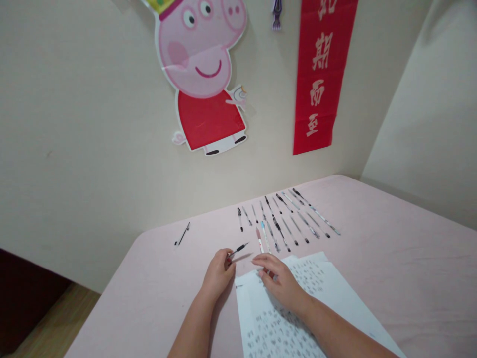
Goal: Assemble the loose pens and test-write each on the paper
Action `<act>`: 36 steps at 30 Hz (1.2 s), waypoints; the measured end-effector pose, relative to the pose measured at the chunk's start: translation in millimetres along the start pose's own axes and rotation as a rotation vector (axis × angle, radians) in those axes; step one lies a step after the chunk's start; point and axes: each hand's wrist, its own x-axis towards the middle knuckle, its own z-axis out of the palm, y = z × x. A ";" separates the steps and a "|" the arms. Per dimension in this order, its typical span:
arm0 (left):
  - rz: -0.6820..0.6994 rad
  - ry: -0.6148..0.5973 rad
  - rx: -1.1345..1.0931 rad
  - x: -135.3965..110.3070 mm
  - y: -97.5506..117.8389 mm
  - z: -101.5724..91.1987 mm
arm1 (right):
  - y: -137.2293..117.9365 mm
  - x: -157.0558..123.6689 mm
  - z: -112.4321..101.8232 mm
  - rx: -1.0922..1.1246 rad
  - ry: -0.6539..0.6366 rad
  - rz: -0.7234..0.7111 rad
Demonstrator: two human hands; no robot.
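Between the fingers of my left hand (219,271) is a black pen (239,248), its tip pointing up and to the right. My right hand (278,276) hovers over the top part of the written paper sheets (352,298), fingers apart and slightly curled, with nothing seen in it. Just beyond its fingertips lie a pen with a reddish-brown end (258,237) and a blue-and-white pen (265,233). Several more pens (280,232) lie side by side in two slanted rows behind the hands.
A single black pen (182,233) lies apart at the left on the pink-covered table (156,293). Behind the table rises a wall with a cartoon pig cutout (208,117), a red banner (316,99) and a small purple fork-shaped item (276,16).
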 end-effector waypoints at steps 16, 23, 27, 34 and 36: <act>-0.158 0.068 -0.375 3.4 22.1 11.8 | -4.4 1.2 0.1 -0.008 -0.016 0.012; -0.329 -0.050 -0.909 -4.4 58.3 24.0 | 1.8 2.1 4.8 -0.027 0.025 0.032; -0.382 -0.080 -0.982 -6.4 69.5 26.6 | 5.9 1.5 8.4 0.022 0.064 0.125; -0.404 -0.127 -1.101 -10.2 76.8 33.0 | -0.2 1.8 8.2 0.054 0.069 0.165; -0.414 -0.159 -1.151 -11.7 79.0 34.3 | -0.7 1.8 8.0 0.025 0.079 0.160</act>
